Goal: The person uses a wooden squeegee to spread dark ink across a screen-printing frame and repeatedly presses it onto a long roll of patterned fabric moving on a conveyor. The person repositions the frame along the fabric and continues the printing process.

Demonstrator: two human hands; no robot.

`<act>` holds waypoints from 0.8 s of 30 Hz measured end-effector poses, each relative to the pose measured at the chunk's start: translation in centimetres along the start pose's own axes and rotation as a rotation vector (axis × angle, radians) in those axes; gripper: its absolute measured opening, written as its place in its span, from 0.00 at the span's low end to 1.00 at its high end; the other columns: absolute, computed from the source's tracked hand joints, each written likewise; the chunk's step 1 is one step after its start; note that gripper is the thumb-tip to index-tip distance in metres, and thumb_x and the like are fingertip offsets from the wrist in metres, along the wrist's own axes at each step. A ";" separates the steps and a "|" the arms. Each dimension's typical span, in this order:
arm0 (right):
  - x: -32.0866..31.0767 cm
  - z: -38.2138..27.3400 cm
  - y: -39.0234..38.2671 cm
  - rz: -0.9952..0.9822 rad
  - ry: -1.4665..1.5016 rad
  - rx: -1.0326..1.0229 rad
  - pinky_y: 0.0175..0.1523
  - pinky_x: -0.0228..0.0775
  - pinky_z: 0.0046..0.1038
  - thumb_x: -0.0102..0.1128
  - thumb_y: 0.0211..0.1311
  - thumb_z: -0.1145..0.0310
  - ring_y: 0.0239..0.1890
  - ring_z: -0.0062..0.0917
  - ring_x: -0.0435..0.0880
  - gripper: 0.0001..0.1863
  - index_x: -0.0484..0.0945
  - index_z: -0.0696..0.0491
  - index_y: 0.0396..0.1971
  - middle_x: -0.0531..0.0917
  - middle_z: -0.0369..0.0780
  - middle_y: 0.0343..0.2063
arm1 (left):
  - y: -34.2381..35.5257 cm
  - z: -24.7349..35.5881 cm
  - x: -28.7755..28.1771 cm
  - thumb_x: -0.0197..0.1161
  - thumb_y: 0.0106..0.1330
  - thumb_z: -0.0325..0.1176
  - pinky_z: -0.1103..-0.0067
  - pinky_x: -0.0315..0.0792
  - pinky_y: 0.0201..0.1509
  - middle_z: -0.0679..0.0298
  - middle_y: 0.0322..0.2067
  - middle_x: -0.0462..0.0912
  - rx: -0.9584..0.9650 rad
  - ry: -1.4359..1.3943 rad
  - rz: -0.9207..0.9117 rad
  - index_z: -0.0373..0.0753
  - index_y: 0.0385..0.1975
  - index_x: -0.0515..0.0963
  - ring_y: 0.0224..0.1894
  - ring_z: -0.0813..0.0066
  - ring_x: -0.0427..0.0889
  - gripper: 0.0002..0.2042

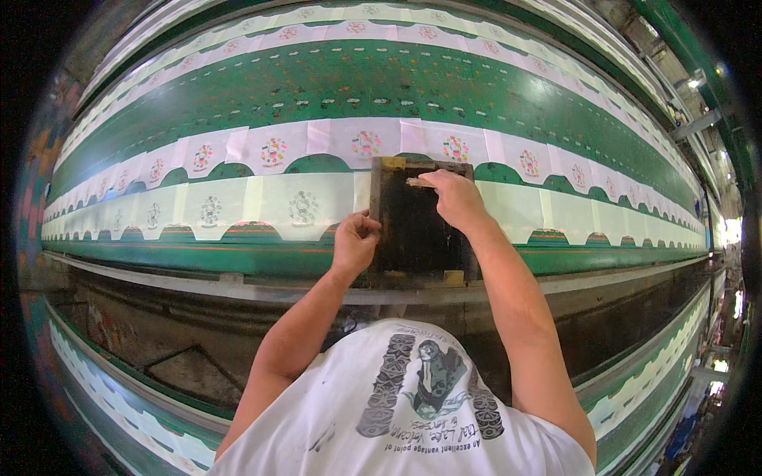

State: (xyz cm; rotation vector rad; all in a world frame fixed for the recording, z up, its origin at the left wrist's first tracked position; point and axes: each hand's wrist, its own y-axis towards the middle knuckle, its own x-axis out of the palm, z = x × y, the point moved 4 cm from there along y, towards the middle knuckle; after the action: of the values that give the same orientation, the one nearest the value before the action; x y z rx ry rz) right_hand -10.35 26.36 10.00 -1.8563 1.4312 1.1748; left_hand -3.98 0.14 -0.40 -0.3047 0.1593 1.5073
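A dark printing screen (421,246) in a metal frame rests over a row of pale cut fabric pieces (302,210) on a long green printing table (294,260). My left hand (357,242) has curled fingers at the screen frame's left edge, gripping it. My right hand (458,198) holds a light-coloured squeegee (417,182) over the upper part of the screen, its fingertips along the blade. The pale pieces left of the screen carry faint grey printed designs.
Rows of pink-white pieces with coloured prints (365,143) lie beyond, with further green strips behind them. A metal rail (294,285) runs along the table's near edge. Another long table with fabric pieces (651,397) lies near me, and metal supports (698,127) stand at the right.
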 end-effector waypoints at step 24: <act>2.4 -9.1 -15.2 -0.018 -0.048 -0.100 0.65 0.77 0.45 0.67 0.62 0.76 0.58 0.43 0.85 0.22 0.89 0.54 0.57 0.87 0.43 0.51 | -2.3 1.1 1.6 0.72 0.63 0.19 0.61 0.72 0.78 0.50 0.74 0.77 0.139 0.138 0.124 0.41 0.48 0.89 0.76 0.49 0.75 0.15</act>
State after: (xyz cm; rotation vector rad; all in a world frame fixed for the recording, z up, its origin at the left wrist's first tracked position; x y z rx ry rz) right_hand 7.10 22.54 10.85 -1.8903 1.3492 1.2946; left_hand -1.71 1.89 0.42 -0.2909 0.3975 1.5896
